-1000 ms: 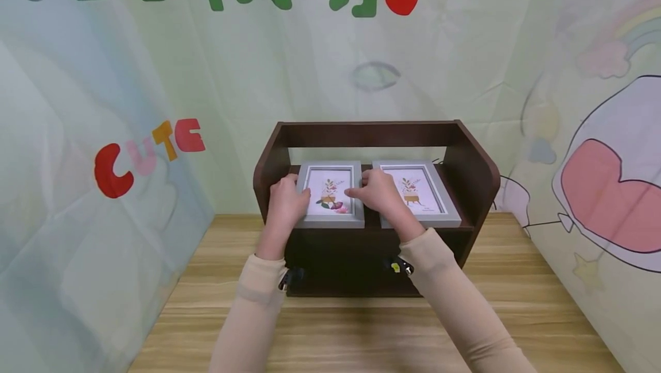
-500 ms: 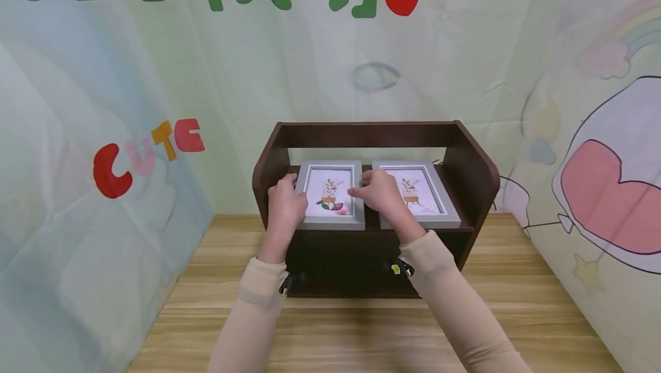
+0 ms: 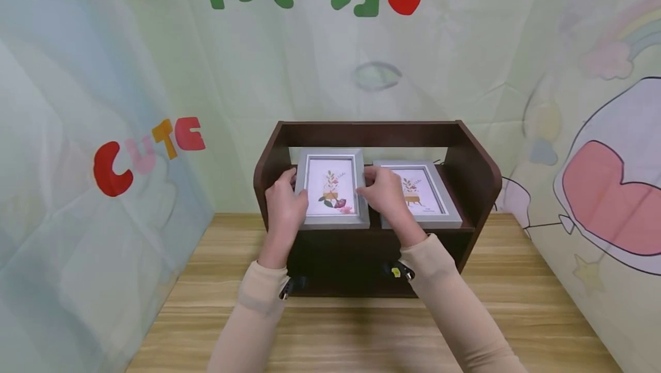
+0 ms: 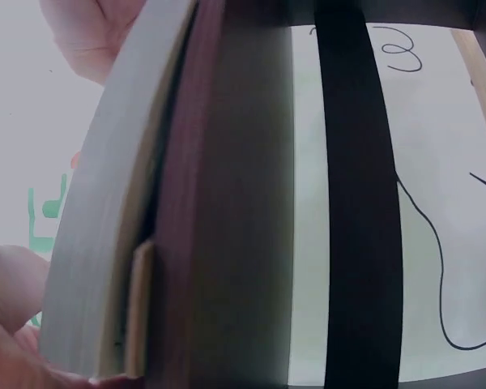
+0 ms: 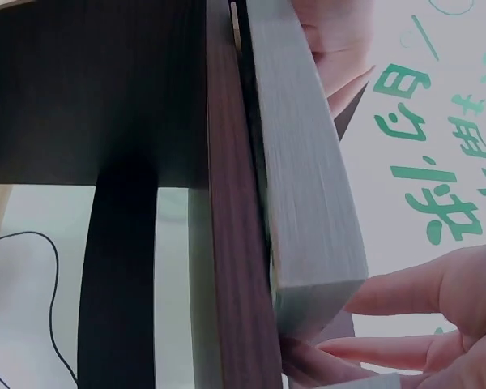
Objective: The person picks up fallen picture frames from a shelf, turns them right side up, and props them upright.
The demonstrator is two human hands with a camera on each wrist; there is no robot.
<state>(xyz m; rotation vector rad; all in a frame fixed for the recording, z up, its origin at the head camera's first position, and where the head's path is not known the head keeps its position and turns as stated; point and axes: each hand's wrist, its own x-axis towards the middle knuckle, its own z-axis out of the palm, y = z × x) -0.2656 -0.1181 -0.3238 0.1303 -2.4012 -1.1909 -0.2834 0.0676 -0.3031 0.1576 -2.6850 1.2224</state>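
Note:
A grey picture frame (image 3: 330, 178) with a plant picture and a dark red flower sits on the left half of a dark brown shelf (image 3: 369, 135). Its far edge is raised, so it leans toward me. My left hand (image 3: 286, 201) grips the left side, and my right hand (image 3: 384, 192) pinches the right side between thumb and fingers. A narrow gap shows between the frame's edge (image 4: 113, 186) and the shelf board in the left wrist view, with a small tan piece (image 4: 139, 312) in it. Beside my right hand lies a second grey picture frame (image 3: 413, 183), partly covered by it.
The shelf has raised side panels (image 3: 475, 181) and a back rail. It stands on a wood-grain tabletop (image 3: 356, 333). A printed cloth backdrop (image 3: 330, 63) with green characters and cartoon drawings closes off the back and sides.
The far edge of the left picture frame has risen, and the frame has shifted slightly right. My right hand moved a little right with it. The second frame has stayed put.

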